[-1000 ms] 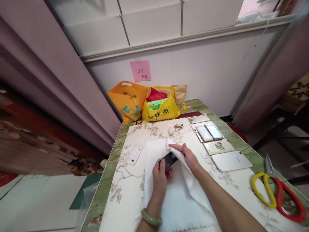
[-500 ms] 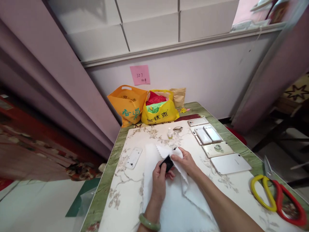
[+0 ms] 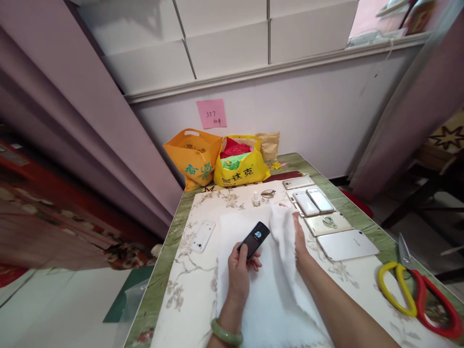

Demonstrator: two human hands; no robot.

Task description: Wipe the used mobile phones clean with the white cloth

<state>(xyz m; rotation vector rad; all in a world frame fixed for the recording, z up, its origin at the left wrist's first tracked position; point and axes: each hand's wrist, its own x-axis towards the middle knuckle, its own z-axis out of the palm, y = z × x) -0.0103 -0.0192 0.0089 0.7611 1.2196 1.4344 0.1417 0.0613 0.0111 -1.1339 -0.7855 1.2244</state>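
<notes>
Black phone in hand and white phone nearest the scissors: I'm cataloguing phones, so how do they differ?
The black phone is held in the left hand; the white phone lies flat. The black phone looks smaller than the white phone. Both are oblong with rounded corners.

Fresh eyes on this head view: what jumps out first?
Probably the yellow-and-red-handled scissors at the near right of the table. Then the orange bag and yellow bag, side by side at its far end. Mid-table, the left hand holds a black phone over a white cloth.
</notes>
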